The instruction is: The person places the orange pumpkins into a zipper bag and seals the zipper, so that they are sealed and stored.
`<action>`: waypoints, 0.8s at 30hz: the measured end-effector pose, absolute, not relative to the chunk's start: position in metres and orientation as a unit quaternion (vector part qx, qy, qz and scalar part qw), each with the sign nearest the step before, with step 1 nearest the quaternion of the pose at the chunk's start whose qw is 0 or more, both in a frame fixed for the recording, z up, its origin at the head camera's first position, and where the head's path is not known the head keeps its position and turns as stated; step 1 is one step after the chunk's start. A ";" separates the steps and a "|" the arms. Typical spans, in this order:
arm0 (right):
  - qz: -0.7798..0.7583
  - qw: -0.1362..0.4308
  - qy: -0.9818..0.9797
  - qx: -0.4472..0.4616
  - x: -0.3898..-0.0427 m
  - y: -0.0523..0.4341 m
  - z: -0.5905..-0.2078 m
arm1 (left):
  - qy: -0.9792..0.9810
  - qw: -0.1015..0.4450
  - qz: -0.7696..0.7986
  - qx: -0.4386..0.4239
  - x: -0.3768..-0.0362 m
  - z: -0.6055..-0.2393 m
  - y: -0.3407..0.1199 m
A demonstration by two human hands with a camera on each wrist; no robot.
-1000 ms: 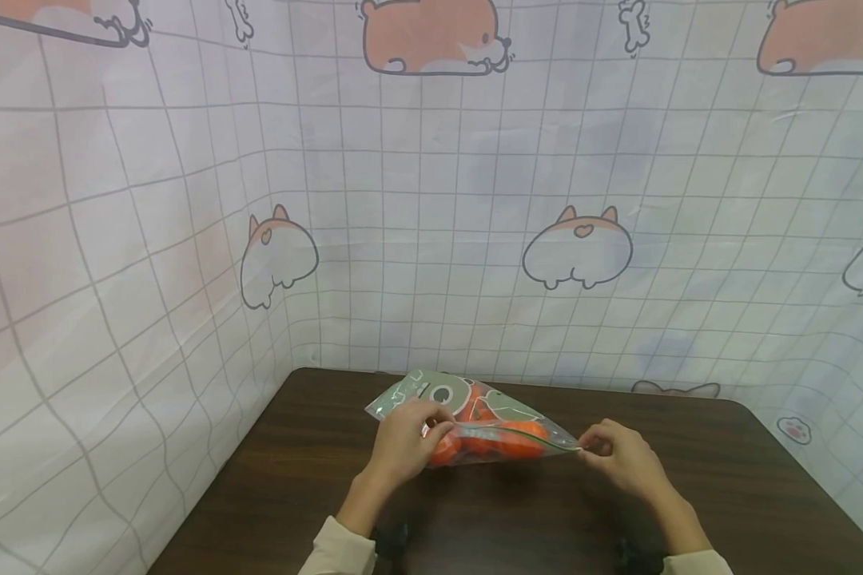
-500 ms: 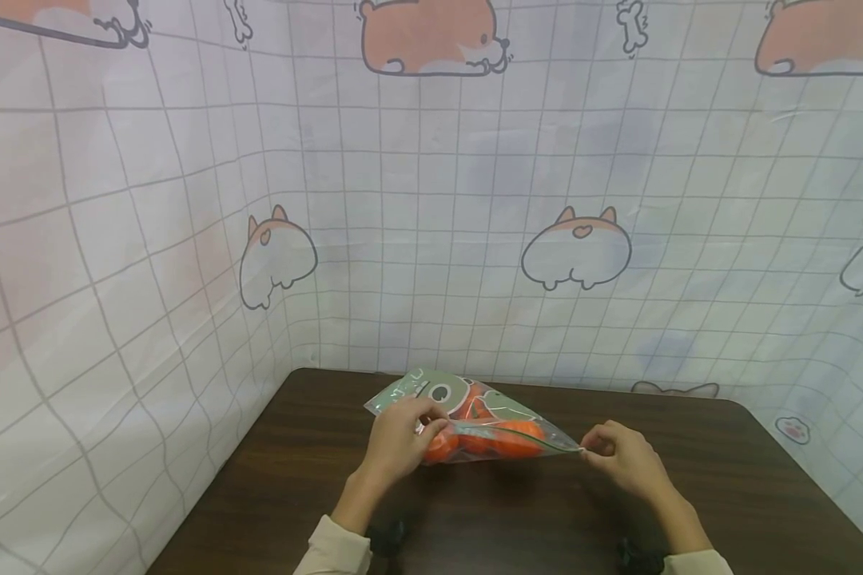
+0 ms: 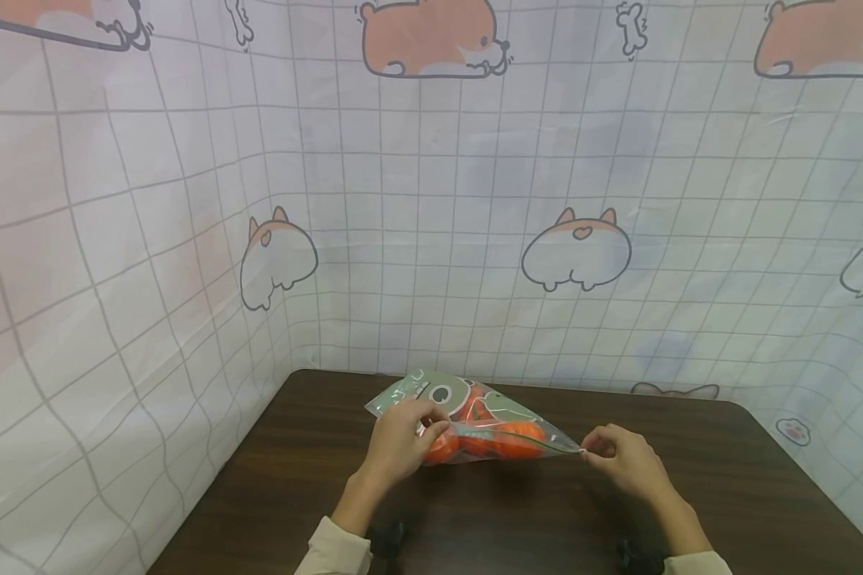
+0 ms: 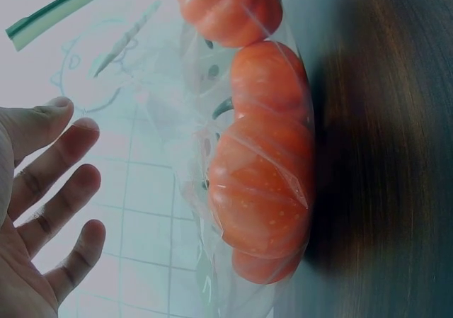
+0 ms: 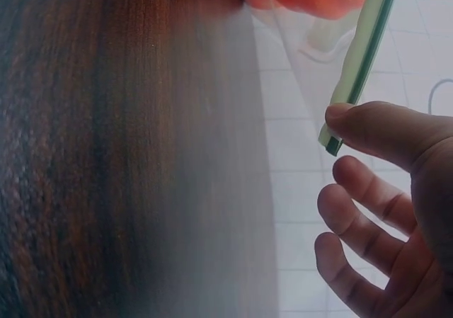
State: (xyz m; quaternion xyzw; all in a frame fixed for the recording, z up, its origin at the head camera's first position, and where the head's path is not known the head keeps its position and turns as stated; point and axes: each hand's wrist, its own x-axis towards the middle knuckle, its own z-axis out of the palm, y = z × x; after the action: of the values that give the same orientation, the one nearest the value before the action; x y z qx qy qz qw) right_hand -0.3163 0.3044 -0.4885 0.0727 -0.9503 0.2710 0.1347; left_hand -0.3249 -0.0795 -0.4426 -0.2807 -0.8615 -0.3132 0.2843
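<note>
A clear zip bag [image 3: 507, 409] with a green cartoon print lies tilted over the table, its zip edge toward me. Several orange-red pumpkins [image 4: 258, 183] show through the plastic. At the left part of the mouth, my left hand [image 3: 399, 439] pinches the bag between thumb and index finger, the other fingers spread apart in the left wrist view. My right hand [image 3: 622, 459] grips the right end of the green zip strip [image 5: 364, 56]. Its thumb [image 5: 382, 127] presses on the strip, and the index finger is mostly hidden behind it. The mouth is stretched between both hands.
The dark wooden table [image 3: 690, 447] extends around the bag. A white gridded curtain [image 3: 431, 263] with dog drawings hangs behind it and along the left side. Pale sleeves [image 3: 338, 547] cover both forearms, with dark wrist devices [image 3: 388, 539] below.
My left hand has shifted slightly left. My right hand has moved a little right and down along with the zip end, and the bag's mouth looks slightly tauter.
</note>
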 end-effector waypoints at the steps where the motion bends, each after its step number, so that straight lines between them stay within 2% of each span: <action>1: 0.270 0.133 -0.951 0.070 -0.316 0.304 -0.489 | -0.861 0.285 -0.313 -0.283 -0.325 -0.443 -0.079; 12: 0.274 0.120 -0.952 0.064 -0.317 0.303 -0.491 | -0.846 0.302 -0.310 -0.313 -0.325 -0.444 -0.076; 24: 0.309 0.116 -0.942 0.065 -0.320 0.299 -0.497 | -0.842 0.253 -0.331 -0.342 -0.322 -0.447 -0.069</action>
State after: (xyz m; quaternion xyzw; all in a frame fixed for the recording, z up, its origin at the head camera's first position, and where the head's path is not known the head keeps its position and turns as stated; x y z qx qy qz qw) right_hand -0.3199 0.2994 -0.4974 0.0647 -0.9416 0.3093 0.1162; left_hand -0.3219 -0.0688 -0.4467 -0.3415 -0.8423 -0.3313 0.2533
